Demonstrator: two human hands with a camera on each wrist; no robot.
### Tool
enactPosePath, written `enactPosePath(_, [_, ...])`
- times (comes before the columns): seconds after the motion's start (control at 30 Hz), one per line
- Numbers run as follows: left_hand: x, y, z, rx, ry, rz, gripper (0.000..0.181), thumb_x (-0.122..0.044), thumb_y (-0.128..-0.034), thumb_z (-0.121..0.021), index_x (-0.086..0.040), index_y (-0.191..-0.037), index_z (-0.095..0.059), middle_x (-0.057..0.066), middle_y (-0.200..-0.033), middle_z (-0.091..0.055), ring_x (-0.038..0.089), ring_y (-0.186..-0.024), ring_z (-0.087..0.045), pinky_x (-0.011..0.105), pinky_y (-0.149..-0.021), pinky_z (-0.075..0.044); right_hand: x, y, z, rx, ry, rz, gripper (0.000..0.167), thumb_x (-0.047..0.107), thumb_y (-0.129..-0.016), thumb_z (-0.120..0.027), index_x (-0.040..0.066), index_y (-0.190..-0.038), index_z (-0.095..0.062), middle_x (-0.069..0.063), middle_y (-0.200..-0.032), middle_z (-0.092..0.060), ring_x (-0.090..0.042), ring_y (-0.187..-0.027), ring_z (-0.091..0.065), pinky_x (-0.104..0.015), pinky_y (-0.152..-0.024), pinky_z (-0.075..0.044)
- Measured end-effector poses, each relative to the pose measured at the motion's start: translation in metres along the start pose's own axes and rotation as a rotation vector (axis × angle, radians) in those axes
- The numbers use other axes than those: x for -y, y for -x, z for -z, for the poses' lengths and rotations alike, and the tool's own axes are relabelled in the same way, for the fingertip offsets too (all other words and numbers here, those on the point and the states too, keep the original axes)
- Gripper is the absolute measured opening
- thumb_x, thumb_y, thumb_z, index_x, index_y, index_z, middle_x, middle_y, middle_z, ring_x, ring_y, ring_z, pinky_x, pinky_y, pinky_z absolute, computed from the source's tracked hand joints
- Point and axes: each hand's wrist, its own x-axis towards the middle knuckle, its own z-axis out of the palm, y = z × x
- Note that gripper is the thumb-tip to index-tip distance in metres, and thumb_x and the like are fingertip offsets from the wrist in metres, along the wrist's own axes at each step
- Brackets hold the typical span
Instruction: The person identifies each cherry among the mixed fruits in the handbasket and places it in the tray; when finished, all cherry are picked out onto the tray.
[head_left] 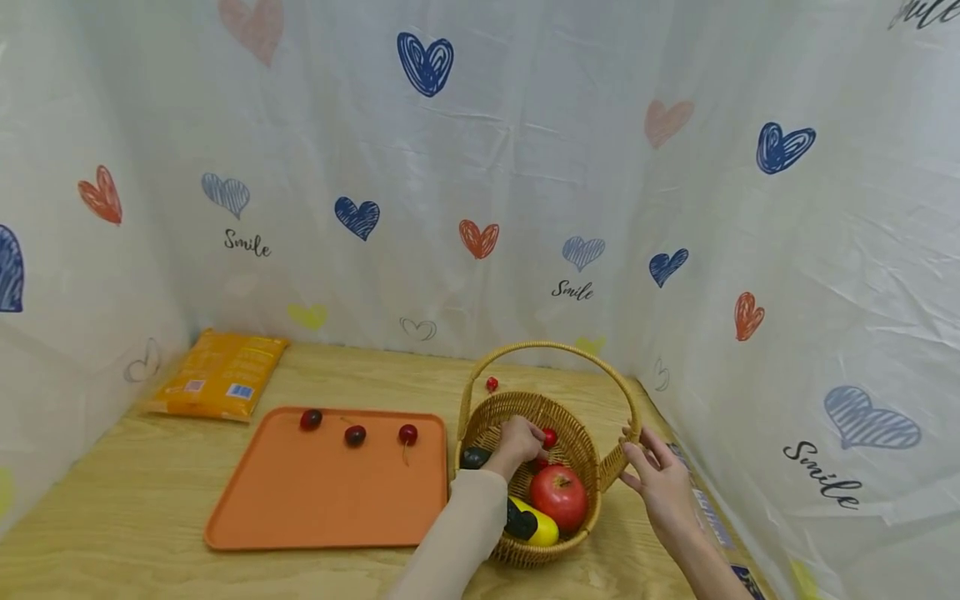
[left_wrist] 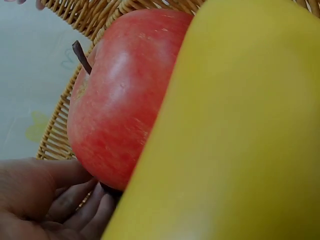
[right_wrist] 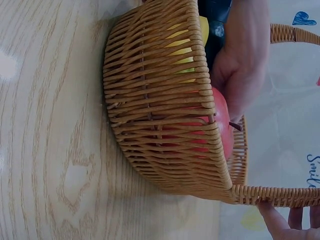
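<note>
My left hand (head_left: 519, 442) reaches down into a wicker basket (head_left: 577, 417). Behind a large red apple (left_wrist: 125, 95), its thumb and fingertips pinch a small dark cherry (left_wrist: 111, 191), mostly hidden by the apple. A bright red cherry (head_left: 550, 437) lies just beyond the fingers. A smooth yellow fruit (head_left: 546, 531), its kind unclear, rests in front of the apple, and a dark green fruit (head_left: 474, 457) sits by the left rim. My right hand (head_left: 663, 492) grips the foot of the basket handle (right_wrist: 280, 195) on the right side.
Left of the basket lies an orange tray (head_left: 322, 500) with three dark red cherries (head_left: 355, 435) along its far part. An orange packet (head_left: 221, 375) is at the back left. One small red cherry (head_left: 492, 384) sits behind the basket. A printed curtain encloses the table (head_left: 360, 575).
</note>
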Motion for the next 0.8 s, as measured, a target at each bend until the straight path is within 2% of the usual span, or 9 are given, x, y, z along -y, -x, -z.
enactPosePath(0.07, [-0.0004, 0.0005, 0.0009, 0.023, -0.077, -0.006, 0.016, -0.010, -0.0694, -0.085, -0.006, -0.083, -0.077, 0.004, -0.089, -0.069, 0.037, -0.120, -0.047, 0.041, -0.105, -0.033, 0.0005, 0.0001, -0.0002, 0.001, 0.007, -0.002, 0.065, 0.026, -0.099, -0.052, 0.007, -0.151, -0.018, -0.014, -0.147, -0.029, -0.027, -0.135, -0.030, -0.027, -0.086, -0.050])
enactPosePath(0.2, [-0.0045, 0.0030, 0.0042, 0.059, -0.151, -0.011, 0.021, -0.016, -0.0682, -0.086, -0.009, -0.087, -0.078, 0.000, -0.092, -0.070, 0.035, -0.117, -0.049, 0.039, -0.101, -0.039, 0.0021, 0.0010, 0.0009, 0.009, 0.013, 0.003, 0.066, 0.028, -0.099, -0.052, 0.006, -0.151, -0.019, -0.012, -0.147, -0.027, -0.028, -0.136, -0.028, -0.027, -0.087, -0.049])
enactPosePath(0.4, [-0.0098, 0.0069, 0.0080, 0.083, -0.169, -0.003, 0.022, -0.016, -0.0692, -0.085, -0.010, -0.089, -0.078, -0.001, -0.096, -0.070, 0.034, -0.120, -0.047, 0.038, -0.102, -0.038, 0.0036, 0.0015, 0.0024, 0.009, 0.012, 0.004, 0.063, 0.030, -0.098, -0.052, 0.008, -0.150, -0.024, -0.011, -0.146, -0.028, -0.028, -0.134, -0.030, -0.026, -0.087, -0.049])
enactPosePath(0.53, [-0.0088, 0.0076, 0.0080, 0.072, -0.167, 0.005, 0.021, -0.015, -0.0682, -0.086, -0.010, -0.087, -0.078, 0.000, -0.096, -0.070, 0.033, -0.119, -0.048, 0.036, -0.100, -0.040, 0.0025, 0.0014, 0.0020, 0.011, 0.012, -0.007, 0.065, 0.032, -0.098, -0.052, 0.008, -0.151, -0.023, -0.011, -0.146, -0.028, -0.027, -0.134, -0.030, -0.026, -0.087, -0.049])
enactPosePath(0.7, [-0.0041, 0.0074, 0.0055, 0.029, -0.093, 0.008, 0.021, -0.010, -0.0670, -0.086, -0.007, -0.085, -0.077, 0.002, -0.089, -0.068, 0.028, -0.106, -0.056, 0.031, -0.088, -0.048, -0.0002, 0.0006, 0.0008, 0.004, 0.021, -0.014, 0.063, 0.031, -0.098, -0.052, 0.009, -0.150, -0.025, -0.010, -0.145, -0.030, -0.025, -0.133, -0.032, -0.025, -0.086, -0.050])
enactPosePath(0.8, [-0.0010, 0.0068, 0.0034, 0.014, 0.055, 0.023, 0.020, -0.004, -0.0695, -0.084, -0.004, -0.088, -0.076, 0.004, -0.086, -0.066, 0.022, -0.092, -0.060, 0.028, -0.073, -0.052, -0.0013, 0.0000, 0.0007, 0.000, 0.030, -0.014, 0.064, 0.031, -0.098, -0.052, 0.009, -0.151, -0.024, -0.009, -0.144, -0.030, -0.024, -0.133, -0.032, -0.024, -0.085, -0.050])
